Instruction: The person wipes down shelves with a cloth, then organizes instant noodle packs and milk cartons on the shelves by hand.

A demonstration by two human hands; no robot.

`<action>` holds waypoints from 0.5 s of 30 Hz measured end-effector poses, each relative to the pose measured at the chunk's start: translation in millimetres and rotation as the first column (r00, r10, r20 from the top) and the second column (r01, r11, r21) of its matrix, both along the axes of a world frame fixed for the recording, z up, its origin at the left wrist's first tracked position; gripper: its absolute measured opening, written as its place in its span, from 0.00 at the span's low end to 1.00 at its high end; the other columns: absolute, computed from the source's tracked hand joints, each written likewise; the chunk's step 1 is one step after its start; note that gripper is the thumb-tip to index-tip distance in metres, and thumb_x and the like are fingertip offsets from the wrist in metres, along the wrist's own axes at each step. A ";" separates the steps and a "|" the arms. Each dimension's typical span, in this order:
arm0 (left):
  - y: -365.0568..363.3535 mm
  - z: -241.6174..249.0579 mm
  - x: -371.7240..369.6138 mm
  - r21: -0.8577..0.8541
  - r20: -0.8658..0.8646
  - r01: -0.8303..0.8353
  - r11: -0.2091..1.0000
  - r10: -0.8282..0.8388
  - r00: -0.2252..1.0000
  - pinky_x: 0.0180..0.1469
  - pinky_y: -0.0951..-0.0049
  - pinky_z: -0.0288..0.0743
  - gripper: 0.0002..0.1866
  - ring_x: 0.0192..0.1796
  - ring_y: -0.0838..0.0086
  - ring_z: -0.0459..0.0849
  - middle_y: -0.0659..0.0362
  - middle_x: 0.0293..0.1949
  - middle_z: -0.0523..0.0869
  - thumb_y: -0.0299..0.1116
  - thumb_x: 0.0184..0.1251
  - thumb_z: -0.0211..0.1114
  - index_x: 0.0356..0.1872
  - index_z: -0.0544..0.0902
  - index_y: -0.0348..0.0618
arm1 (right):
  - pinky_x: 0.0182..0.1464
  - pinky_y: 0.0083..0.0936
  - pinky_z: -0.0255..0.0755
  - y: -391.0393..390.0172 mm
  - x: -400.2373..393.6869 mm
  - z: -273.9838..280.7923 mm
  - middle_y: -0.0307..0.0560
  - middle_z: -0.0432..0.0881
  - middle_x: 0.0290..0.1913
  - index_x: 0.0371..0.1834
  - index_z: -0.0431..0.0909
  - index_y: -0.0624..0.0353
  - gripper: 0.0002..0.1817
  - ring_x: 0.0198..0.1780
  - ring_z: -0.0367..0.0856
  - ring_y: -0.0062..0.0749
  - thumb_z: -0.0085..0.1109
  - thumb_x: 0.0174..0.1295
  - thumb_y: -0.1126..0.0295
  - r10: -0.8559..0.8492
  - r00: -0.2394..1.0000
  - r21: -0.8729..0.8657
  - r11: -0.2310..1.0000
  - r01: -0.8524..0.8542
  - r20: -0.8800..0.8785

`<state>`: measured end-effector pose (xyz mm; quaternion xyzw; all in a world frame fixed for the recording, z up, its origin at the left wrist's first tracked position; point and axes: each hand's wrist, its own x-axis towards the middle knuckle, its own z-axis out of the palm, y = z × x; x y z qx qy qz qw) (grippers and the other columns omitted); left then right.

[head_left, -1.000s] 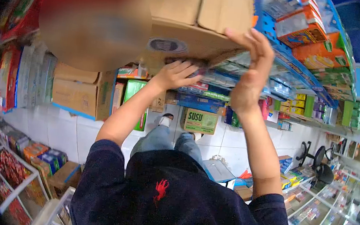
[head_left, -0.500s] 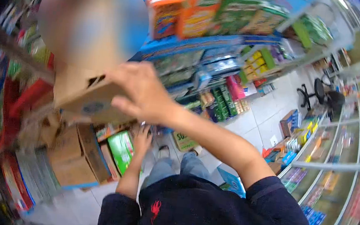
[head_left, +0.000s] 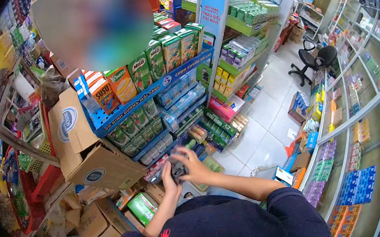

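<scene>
Both hands meet in front of my body, close to the lower shelves. My left hand (head_left: 170, 182) is raised with its fingers up along a small dark object (head_left: 177, 169), holding it against the palm. The kind of object does not show, as the fingers partly cover it. Over its other side reaches my right hand (head_left: 194, 165), fingers bent and apart, their tips slightly blurred. Left of the hands, a large cardboard box (head_left: 116, 168) with round blue logos sits against the shelf. Below it lies a green pack (head_left: 143, 208), near my left forearm.
A blue-edged shelf (head_left: 155, 91) carries green Milo cartons (head_left: 152, 62) and an orange Susu carton (head_left: 104, 95). Farther back are racks of packs and an office chair (head_left: 318, 60) on the tiled floor (head_left: 269, 120). Glass cabinets (head_left: 362, 128) line the right side. An opened carton (head_left: 94, 222) stands lower left.
My right hand has left the cardboard box and come down to my left hand, which has risen from beside the green pack. A dark object now shows between them. The view has turned.
</scene>
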<state>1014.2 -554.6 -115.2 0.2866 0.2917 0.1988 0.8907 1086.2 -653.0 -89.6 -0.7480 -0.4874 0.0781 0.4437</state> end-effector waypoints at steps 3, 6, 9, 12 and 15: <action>12.1 -5.7 22.9 0.086 0.005 0.149 0.985 -0.150 0.989 0.46 0.72 0.69 0.16 0.43 0.74 0.77 0.61 0.41 0.79 0.40 0.65 0.54 0.43 0.76 0.37 | 0.61 0.34 0.57 -0.9 29.6 7.6 0.55 0.62 0.55 0.58 0.62 0.51 0.36 0.58 0.64 0.50 0.57 0.37 0.76 -0.129 0.982 0.114 0.983 0.145 -0.134; 32.6 12.0 53.7 0.815 -0.170 0.262 0.516 -0.219 0.961 0.45 0.74 0.69 0.18 0.43 0.71 0.78 0.56 0.47 0.79 0.37 0.62 0.56 0.48 0.76 0.36 | 0.57 0.33 0.62 -6.4 84.3 -12.0 0.57 0.70 0.50 0.54 0.64 0.58 0.33 0.53 0.70 0.49 0.56 0.37 0.77 -0.236 0.972 0.163 0.958 0.236 -0.020; 38.2 33.5 83.9 0.962 -0.269 0.270 0.031 -0.046 0.962 0.42 0.73 0.72 0.18 0.42 0.67 0.81 0.50 0.49 0.77 0.33 0.59 0.57 0.49 0.75 0.36 | 0.54 0.32 0.65 -7.7 127.7 3.5 0.58 0.73 0.50 0.52 0.66 0.61 0.30 0.51 0.72 0.50 0.55 0.39 0.75 -0.369 0.920 0.121 0.915 0.385 -0.135; 37.6 32.1 120.7 0.917 -0.282 0.300 -0.263 0.107 0.954 0.38 0.68 0.75 0.20 0.40 0.62 0.81 0.49 0.52 0.75 0.33 0.57 0.56 0.51 0.73 0.37 | 0.48 0.35 0.69 12.7 188.6 -2.9 0.55 0.74 0.45 0.51 0.68 0.58 0.28 0.47 0.73 0.50 0.57 0.39 0.72 -0.332 0.933 0.129 0.940 0.316 0.136; 28.0 17.5 158.4 0.833 -0.446 0.484 -0.269 0.195 0.874 0.42 0.62 0.75 0.22 0.43 0.53 0.79 0.48 0.57 0.70 0.32 0.57 0.54 0.54 0.69 0.35 | 0.43 0.38 0.70 35.6 213.1 -1.7 0.54 0.74 0.40 0.48 0.71 0.55 0.26 0.44 0.74 0.49 0.59 0.39 0.70 -0.316 0.920 0.050 0.948 0.314 0.229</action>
